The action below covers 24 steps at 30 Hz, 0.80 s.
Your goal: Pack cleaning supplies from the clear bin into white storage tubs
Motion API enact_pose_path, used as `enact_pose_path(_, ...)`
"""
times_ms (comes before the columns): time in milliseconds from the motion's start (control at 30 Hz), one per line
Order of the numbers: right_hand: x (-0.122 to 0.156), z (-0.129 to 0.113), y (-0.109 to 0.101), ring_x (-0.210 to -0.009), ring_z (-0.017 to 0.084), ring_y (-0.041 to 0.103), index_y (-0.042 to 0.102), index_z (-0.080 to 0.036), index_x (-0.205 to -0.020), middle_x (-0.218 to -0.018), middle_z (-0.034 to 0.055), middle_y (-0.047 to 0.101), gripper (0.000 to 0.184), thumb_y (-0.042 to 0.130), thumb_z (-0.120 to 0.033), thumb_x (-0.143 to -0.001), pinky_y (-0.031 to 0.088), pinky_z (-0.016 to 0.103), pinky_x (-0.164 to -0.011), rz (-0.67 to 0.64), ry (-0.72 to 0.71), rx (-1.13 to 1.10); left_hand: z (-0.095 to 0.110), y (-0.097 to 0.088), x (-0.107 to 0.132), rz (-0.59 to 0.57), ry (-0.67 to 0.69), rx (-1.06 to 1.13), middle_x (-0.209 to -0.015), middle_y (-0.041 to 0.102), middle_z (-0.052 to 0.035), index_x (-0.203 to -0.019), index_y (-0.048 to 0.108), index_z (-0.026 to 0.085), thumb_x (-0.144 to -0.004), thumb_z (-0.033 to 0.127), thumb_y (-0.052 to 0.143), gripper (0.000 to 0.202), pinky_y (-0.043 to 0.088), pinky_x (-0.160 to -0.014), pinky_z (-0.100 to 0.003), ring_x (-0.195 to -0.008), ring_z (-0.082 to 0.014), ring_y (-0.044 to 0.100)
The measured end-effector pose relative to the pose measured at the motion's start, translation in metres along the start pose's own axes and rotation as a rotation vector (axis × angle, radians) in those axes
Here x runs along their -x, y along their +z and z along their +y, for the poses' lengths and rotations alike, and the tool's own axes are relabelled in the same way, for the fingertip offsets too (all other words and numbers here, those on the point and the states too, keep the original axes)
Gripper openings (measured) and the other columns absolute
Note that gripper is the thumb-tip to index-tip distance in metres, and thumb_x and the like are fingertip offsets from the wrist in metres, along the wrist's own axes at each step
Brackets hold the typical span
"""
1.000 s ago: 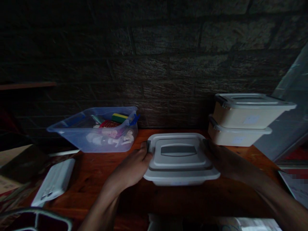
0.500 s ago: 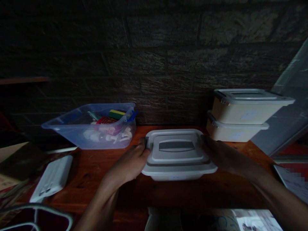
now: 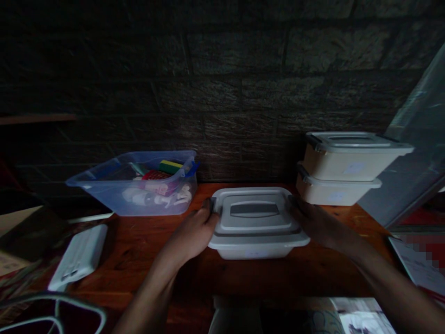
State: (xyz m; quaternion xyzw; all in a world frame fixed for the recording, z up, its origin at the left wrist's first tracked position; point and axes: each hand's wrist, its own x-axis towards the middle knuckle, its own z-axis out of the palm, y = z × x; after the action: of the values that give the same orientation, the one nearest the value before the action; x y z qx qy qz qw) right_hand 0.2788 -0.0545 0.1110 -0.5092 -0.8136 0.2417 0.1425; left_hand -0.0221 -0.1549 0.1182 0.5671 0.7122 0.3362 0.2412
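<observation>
A lidded plastic storage box, pale with a grey inset in its lid, is directly in front of me at the middle of the wooden table. My left hand is closed around its left side, with the thumb near the dark side latch. On the opposite side my right hand grips the right end by the other latch, its fingers dark and partly hidden. The lid lies flat over the box, and the contents cannot be seen.
A clear bluish bin holding a sponge and bottles stands at the back left. Two similar lidded boxes are stacked at the back right. A white power bank and a cable are at the front left. A brick wall rises behind.
The view has shifted slightly, so the surrounding things sit a little differently. Both hands keep their hold on the storage box, which shows little movement.
</observation>
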Motion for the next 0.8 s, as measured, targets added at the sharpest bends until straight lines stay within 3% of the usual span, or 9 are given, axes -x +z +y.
enact_pose_path(133, 0.005, 0.012, 0.001, -0.101, 0.031, 0.07, 0.061, -0.012, -0.123, -0.112, 0.0173, 0.074, 0.049, 0.038, -0.049, -0.102, 0.054, 0.039, -0.085, 0.05, -0.065, -0.1, -0.002, 0.007, 0.005, 0.06, 0.074, -0.014, -0.109, 0.075, -0.0123, -0.114, 0.066, 0.017, -0.096, 0.041, 0.043, 0.038, 0.048, -0.09, -0.038, -0.106, -0.0311, 0.067)
enact_pose_path(200, 0.01, 0.021, -0.001, -0.104, 0.031, 0.069, 0.062, -0.012, -0.123, -0.116, 0.0171, 0.073, 0.049, 0.038, -0.05, -0.103, 0.054, 0.04, -0.087, 0.056, -0.072, -0.132, -0.004, 0.013, 0.01, 0.082, 0.094, 0.041, -0.109, 0.075, -0.0105, -0.117, 0.066, 0.017, -0.099, 0.044, 0.041, 0.042, 0.048, -0.091, -0.037, -0.104, -0.0296, 0.067)
enact_pose_path(300, 0.02, 0.035, -0.007, -0.106, 0.031, 0.069, 0.062, -0.012, -0.128, -0.119, 0.0159, 0.073, 0.051, 0.04, -0.051, -0.102, 0.055, 0.04, -0.089, 0.052, -0.075, -0.196, -0.008, 0.023, 0.015, 0.044, 0.082, 0.161, -0.087, 0.074, -0.0065, -0.113, 0.069, 0.015, -0.1, 0.047, 0.039, 0.046, 0.05, -0.074, -0.033, -0.081, -0.0249, 0.067)
enact_pose_path(433, 0.037, 0.055, -0.02, -0.112, 0.03, 0.069, 0.061, -0.013, -0.133, -0.123, 0.0132, 0.073, 0.051, 0.044, -0.05, -0.102, 0.056, 0.037, -0.091, 0.074, -0.086, -0.28, -0.007, 0.034, 0.017, -0.148, 0.101, 0.348, -0.061, 0.058, 0.0021, -0.124, 0.063, 0.013, -0.1, 0.049, 0.042, 0.048, 0.044, -0.051, -0.026, -0.051, -0.016, 0.053)
enact_pose_path(567, 0.05, 0.081, -0.039, -0.107, 0.029, 0.07, 0.063, -0.013, -0.133, -0.121, 0.0137, 0.074, 0.054, 0.048, -0.054, -0.1, 0.057, 0.035, -0.087, 0.089, -0.057, -0.301, 0.005, 0.051, 0.009, -0.271, 0.149, 0.358, -0.067, 0.057, 0.0022, -0.137, 0.053, 0.014, -0.099, 0.053, 0.048, 0.055, 0.048, -0.049, -0.025, -0.052, -0.0141, 0.052)
enact_pose_path(700, 0.058, 0.112, -0.065, -0.097, 0.028, 0.072, 0.068, -0.013, -0.126, -0.11, 0.0127, 0.077, 0.056, 0.055, -0.059, -0.096, 0.057, 0.031, -0.077, 0.068, 0.013, -0.282, 0.026, 0.076, -0.004, -0.327, 0.228, 0.284, -0.069, 0.057, 0.0021, -0.134, 0.055, 0.016, -0.1, 0.057, 0.046, 0.055, 0.049, -0.049, -0.025, -0.052, -0.0138, 0.054)
enact_pose_path(800, 0.063, 0.129, -0.084, -0.097, 0.028, 0.073, 0.068, -0.012, -0.128, -0.113, 0.0124, 0.077, 0.058, 0.056, -0.058, -0.096, 0.056, 0.03, -0.077, 0.05, 0.099, -0.237, 0.042, 0.096, -0.012, -0.351, 0.273, 0.252, -0.068, 0.056, 0.0029, -0.132, 0.057, 0.018, -0.101, 0.057, 0.043, 0.052, 0.049, -0.049, -0.025, -0.051, -0.0136, 0.055)
